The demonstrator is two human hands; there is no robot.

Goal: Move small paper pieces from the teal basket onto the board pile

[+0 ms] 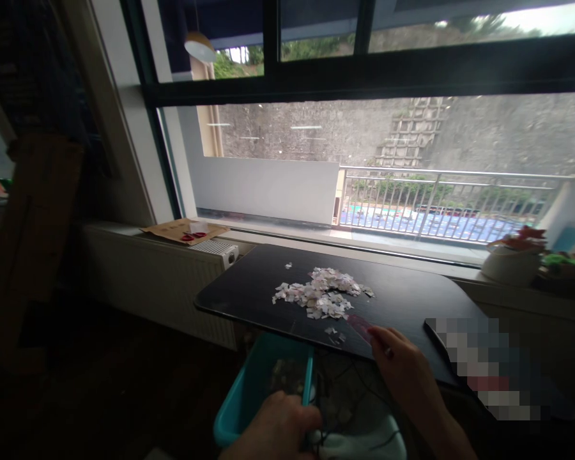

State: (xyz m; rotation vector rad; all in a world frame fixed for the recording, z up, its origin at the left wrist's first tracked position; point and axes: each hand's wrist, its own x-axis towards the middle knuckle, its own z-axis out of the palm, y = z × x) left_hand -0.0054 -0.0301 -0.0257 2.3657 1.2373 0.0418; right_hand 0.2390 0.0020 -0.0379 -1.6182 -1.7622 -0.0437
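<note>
A pile of small torn paper scraps [323,294] lies on the dark tabletop [397,281]. My right hand [402,364] is closed on a flat, see-through pinkish strip [359,326], whose far end touches the near edge of the pile; its exact kind is hard to make out. Below the table's front edge stands a turquoise bin [234,409] with pale bits inside. My left hand [275,421] is closed at the bin's near right rim, thumb pointing right. Its fingertips are hidden. A few loose scraps [334,335] lie near the table edge.
A pixelated flat object [489,370] lies at the table's right. A pale container [364,441] and dark cords are below the table. Behind are a radiator [163,281], brown paper with red-handled scissors [194,236], a white pot [512,259] and the window.
</note>
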